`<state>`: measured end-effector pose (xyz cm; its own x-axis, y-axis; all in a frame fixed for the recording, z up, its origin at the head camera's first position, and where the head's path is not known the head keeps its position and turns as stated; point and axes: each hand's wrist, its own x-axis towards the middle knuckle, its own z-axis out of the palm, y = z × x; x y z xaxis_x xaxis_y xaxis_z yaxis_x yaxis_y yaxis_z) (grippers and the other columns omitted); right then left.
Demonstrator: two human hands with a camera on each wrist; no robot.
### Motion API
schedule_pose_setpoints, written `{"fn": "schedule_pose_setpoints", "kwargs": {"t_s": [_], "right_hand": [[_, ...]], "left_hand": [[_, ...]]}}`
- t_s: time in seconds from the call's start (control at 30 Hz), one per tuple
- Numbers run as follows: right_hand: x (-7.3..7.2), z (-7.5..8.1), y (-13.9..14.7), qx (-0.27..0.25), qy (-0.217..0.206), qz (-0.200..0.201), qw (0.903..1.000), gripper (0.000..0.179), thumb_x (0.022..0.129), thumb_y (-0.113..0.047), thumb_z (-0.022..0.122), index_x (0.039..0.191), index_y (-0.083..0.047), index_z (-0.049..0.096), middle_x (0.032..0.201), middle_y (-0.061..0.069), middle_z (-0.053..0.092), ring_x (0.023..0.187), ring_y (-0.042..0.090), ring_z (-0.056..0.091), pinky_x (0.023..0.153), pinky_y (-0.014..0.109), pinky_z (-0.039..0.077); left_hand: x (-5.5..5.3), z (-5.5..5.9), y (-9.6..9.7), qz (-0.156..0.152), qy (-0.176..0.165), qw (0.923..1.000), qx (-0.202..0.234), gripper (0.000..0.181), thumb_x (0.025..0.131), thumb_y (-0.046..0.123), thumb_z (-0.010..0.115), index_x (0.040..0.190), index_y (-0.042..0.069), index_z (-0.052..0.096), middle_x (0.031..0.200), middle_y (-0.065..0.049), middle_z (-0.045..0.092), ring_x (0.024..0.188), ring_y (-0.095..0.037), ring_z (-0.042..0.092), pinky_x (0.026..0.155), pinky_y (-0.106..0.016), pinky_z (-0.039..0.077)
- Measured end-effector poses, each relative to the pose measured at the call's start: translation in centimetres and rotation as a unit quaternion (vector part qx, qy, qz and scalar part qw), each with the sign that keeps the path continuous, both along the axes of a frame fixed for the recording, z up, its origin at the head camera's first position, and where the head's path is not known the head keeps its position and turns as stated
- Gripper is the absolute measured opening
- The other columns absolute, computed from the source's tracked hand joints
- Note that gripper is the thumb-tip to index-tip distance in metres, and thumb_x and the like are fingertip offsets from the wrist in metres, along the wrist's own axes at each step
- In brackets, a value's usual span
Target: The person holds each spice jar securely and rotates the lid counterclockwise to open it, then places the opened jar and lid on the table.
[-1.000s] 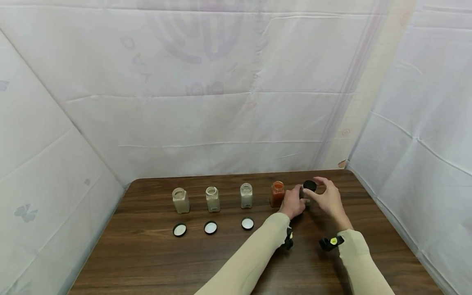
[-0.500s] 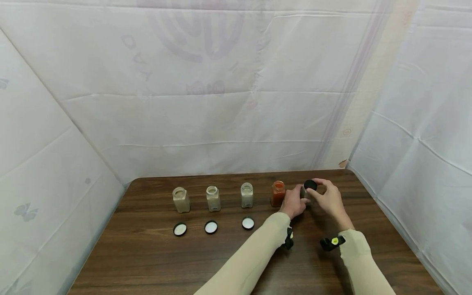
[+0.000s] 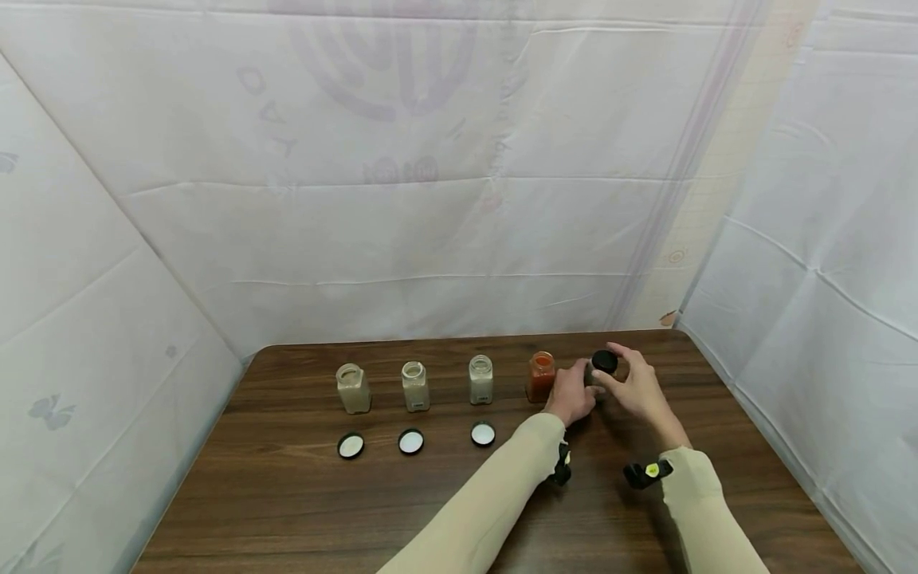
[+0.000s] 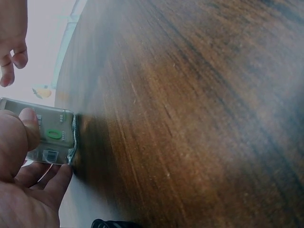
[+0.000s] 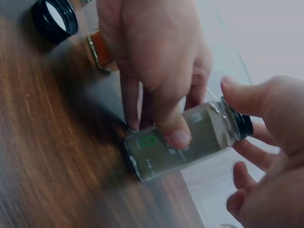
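Observation:
My left hand (image 3: 571,392) grips a small clear glass jar (image 5: 204,133), its thumb across the side with the green mark. Greyish-brown powder fills most of the jar, which stands at the table's right. A black screw lid (image 3: 605,361) sits on the jar's mouth. Thumb and fingers of my right hand (image 3: 641,389) are around that lid, pinching it from both sides. In the left wrist view the jar's base meets the wood, and part of the right hand (image 4: 14,38) hangs above.
An uncapped jar of orange-red powder (image 3: 541,378) stands just left of my left hand. Further left are three uncapped jars of pale powder (image 3: 481,383). Upturned lids (image 3: 483,434) lie before them; another upturned lid (image 5: 54,21) shows near the orange jar.
My right thumb and fingers have shifted back and forth around the black lid. The left hand keeps its grip on the jar, which stays in place.

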<state>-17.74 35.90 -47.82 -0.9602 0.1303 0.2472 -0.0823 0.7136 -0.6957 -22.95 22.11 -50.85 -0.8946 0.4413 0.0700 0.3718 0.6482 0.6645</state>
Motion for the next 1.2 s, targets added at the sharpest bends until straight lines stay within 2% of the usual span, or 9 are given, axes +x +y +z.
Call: {"fn": "schedule_pose_setpoints", "kwargs": {"t_s": [0.17, 0.3, 0.57, 0.63, 0.7, 0.8, 0.93, 1.03, 1.2], "right_hand": [[0.02, -0.23, -0.56, -0.033, 0.013, -0.062, 0.9974, 0.059, 0.094, -0.023, 0.078, 0.141, 0.004, 0.052, 0.133, 0.029, 0.054, 0.118, 0.045, 0.054, 0.095, 0.058, 0.045], [0.1, -0.09, -0.94, -0.051, 0.016, -0.092, 0.9944, 0.052, 0.093, -0.022, 0.079, 0.132, 0.005, 0.058, 0.128, 0.028, 0.057, 0.12, 0.045, 0.053, 0.101, 0.059, 0.042], [0.09, 0.08, -0.61, -0.033, 0.014, -0.06, 0.9975, 0.046, 0.097, -0.017, 0.074, 0.135, 0.005, 0.06, 0.136, 0.032, 0.054, 0.127, 0.05, 0.051, 0.104, 0.063, 0.041], [0.06, 0.15, -0.41, -0.024, 0.005, -0.044, 0.9988, 0.045, 0.1, -0.015, 0.07, 0.139, 0.004, 0.058, 0.141, 0.033, 0.051, 0.123, 0.048, 0.053, 0.101, 0.062, 0.043], [0.04, 0.26, -0.25, -0.016, -0.004, -0.03, 0.9994, 0.045, 0.101, -0.012, 0.067, 0.142, 0.003, 0.056, 0.144, 0.032, 0.049, 0.101, 0.044, 0.06, 0.087, 0.055, 0.049], [0.01, 0.38, -0.11, -0.009, -0.014, -0.014, 0.9998, 0.046, 0.102, -0.01, 0.064, 0.146, 0.002, 0.053, 0.145, 0.031, 0.048, 0.075, 0.03, 0.051, 0.071, 0.043, 0.044], [0.13, 0.33, -0.12, -0.01, -0.002, -0.003, 0.9999, 0.053, 0.101, -0.012, 0.067, 0.148, 0.003, 0.048, 0.144, 0.032, 0.047, 0.102, 0.044, 0.058, 0.087, 0.056, 0.048], [0.2, 0.1, -0.28, -0.024, 0.02, -0.018, 0.9994, 0.058, 0.098, -0.017, 0.073, 0.146, 0.005, 0.049, 0.14, 0.032, 0.049, 0.132, 0.051, 0.045, 0.105, 0.066, 0.038], [0.03, -0.18, -0.76, -0.047, 0.037, -0.073, 0.9955, 0.056, 0.092, -0.024, 0.08, 0.135, 0.004, 0.057, 0.128, 0.027, 0.057, 0.123, 0.045, 0.052, 0.103, 0.062, 0.04]], "left_hand": [[-0.02, -0.05, 0.03, 0.003, -0.007, 1.0, 0.006, 0.046, 0.097, 0.023, 0.072, 0.14, 0.017, 0.059, 0.125, -0.007, 0.071, 0.114, -0.019, 0.067, 0.097, -0.031, 0.054], [-0.01, -0.07, 0.09, 0.007, -0.012, 0.9999, 0.007, 0.046, 0.096, 0.025, 0.073, 0.139, 0.017, 0.059, 0.124, -0.007, 0.072, 0.113, -0.018, 0.067, 0.097, -0.031, 0.053], [-0.15, -0.23, 0.23, 0.013, -0.009, 0.9999, 0.004, 0.044, 0.095, 0.026, 0.075, 0.136, 0.019, 0.061, 0.122, -0.005, 0.072, 0.111, -0.017, 0.067, 0.094, -0.029, 0.054], [-0.22, -0.33, 0.32, 0.016, -0.007, 0.9999, 0.001, 0.044, 0.094, 0.027, 0.076, 0.135, 0.019, 0.061, 0.121, -0.004, 0.072, 0.111, -0.016, 0.067, 0.093, -0.028, 0.054], [-0.26, -0.38, 0.37, 0.018, -0.005, 0.9998, -0.001, 0.043, 0.094, 0.027, 0.076, 0.134, 0.019, 0.062, 0.121, -0.004, 0.072, 0.111, -0.016, 0.067, 0.093, -0.028, 0.054], [-0.28, -0.38, 0.31, 0.019, -0.003, 0.9998, -0.002, 0.043, 0.094, 0.027, 0.076, 0.134, 0.018, 0.062, 0.12, -0.004, 0.073, 0.111, -0.017, 0.067, 0.093, -0.028, 0.054], [-0.17, -0.22, 0.15, 0.014, -0.015, 0.9998, -0.001, 0.046, 0.096, 0.023, 0.073, 0.14, 0.017, 0.059, 0.126, -0.006, 0.071, 0.114, -0.017, 0.066, 0.097, -0.03, 0.054], [-0.05, -0.07, 0.1, 0.01, -0.024, 0.9997, -0.004, 0.049, 0.098, 0.019, 0.07, 0.145, 0.016, 0.056, 0.131, -0.007, 0.069, 0.118, -0.017, 0.065, 0.1, -0.032, 0.053], [0.13, 0.13, 0.09, 0.012, -0.029, 0.9995, -0.002, 0.047, 0.099, 0.019, 0.069, 0.144, 0.018, 0.057, 0.131, -0.007, 0.069, 0.12, -0.019, 0.064, 0.102, -0.034, 0.052]]}}
